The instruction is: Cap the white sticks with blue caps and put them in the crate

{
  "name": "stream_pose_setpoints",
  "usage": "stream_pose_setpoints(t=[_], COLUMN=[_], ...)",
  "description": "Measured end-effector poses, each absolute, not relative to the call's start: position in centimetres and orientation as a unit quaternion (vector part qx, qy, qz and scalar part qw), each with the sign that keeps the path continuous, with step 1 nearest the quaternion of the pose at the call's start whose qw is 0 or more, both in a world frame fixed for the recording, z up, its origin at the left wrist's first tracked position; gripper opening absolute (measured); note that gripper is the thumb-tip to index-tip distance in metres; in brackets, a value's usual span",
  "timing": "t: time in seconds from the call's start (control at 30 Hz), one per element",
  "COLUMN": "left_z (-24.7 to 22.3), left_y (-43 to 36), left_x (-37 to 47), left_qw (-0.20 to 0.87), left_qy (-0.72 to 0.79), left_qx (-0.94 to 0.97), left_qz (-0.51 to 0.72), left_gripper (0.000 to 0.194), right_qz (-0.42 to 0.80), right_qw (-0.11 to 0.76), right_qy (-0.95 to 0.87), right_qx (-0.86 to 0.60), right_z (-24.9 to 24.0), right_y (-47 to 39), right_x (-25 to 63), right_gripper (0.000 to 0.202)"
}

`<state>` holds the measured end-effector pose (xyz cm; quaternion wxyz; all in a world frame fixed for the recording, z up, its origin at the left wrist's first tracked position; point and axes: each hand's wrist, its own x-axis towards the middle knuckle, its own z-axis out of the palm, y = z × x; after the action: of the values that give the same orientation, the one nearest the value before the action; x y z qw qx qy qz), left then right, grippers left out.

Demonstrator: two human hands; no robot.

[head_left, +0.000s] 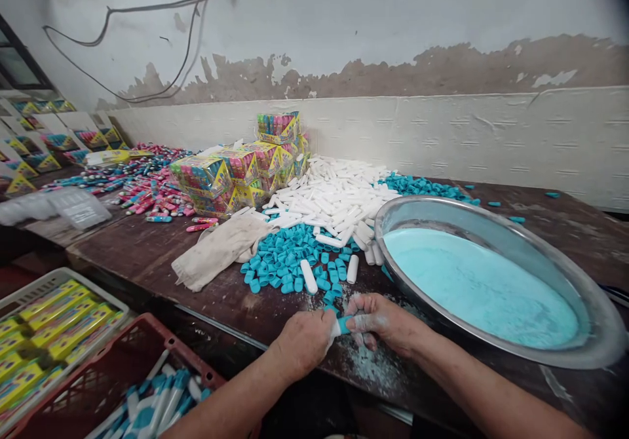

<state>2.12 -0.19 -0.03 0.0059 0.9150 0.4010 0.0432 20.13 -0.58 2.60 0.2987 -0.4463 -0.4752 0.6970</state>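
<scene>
Near the table's front edge my left hand point(304, 341) is closed around a small white plastic tube, mostly hidden in my fingers. My right hand point(386, 324), dusted with pale powder, pinches the blue cap point(346, 324) at the tube's end. Just beyond my hands lies a heap of loose blue caps point(280, 255), with a few white tubes among them. Behind it spreads a large pile of white tubes point(334, 190). A wide metal basin point(491, 213) of light blue powder point(472, 288) stands to the right of my right hand. Spilled powder point(376, 367) lies beneath my hands.
A cloth glove point(216, 252) lies left of the caps. Packed display boxes point(240, 167) are stacked behind it, beside a pile of pink and blue tubes point(147, 190). At lower left, a red crate point(147, 331) holds capped tubes, next to a white basket point(63, 275) of yellow boxes.
</scene>
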Motion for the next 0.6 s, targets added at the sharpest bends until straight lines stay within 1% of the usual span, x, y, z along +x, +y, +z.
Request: stream_pose_setpoints(t=[0.2,0.33,0.4,0.5,0.53,0.6], left_z=[1.0,1.1,1.0,0.6,0.4,-0.3], left_y=[-0.4,-0.4,-0.2,0.2,0.4,0.6], left_x=[2.6,2.8,2.6,1.3,0.5,-1.0], left_qw=[0.012,0.029,0.041,0.075,0.090,0.119], left_qy=[0.370,0.380,0.412,0.473,0.501,0.557], left_qx=[0.929,0.924,0.910,0.873,0.851,0.794], left_qz=[-0.006,-0.005,0.017,0.090,0.127,0.211], left_gripper=[0.016,0.017,0.015,0.007,0.006,0.012], right_qz=[0.732,0.700,0.668,0.609,0.566,0.441], right_qw=[0.293,0.324,0.331,0.291,0.284,0.290], right_qy=[-0.418,-0.423,-0.453,-0.548,-0.584,-0.636], right_qx=[-0.450,-0.475,-0.489,-0.495,-0.508,-0.563], right_z=[2.5,2.6,2.9,3.5,3.7,3.7], right_y=[-1.1,-1.5,-1.3,-0.5,-0.2,0.5], right_x=[19.7,18.4,18.0,18.6,19.1,20.3], right_gripper=[0.015,0.016,0.016,0.017,0.021,0.030])
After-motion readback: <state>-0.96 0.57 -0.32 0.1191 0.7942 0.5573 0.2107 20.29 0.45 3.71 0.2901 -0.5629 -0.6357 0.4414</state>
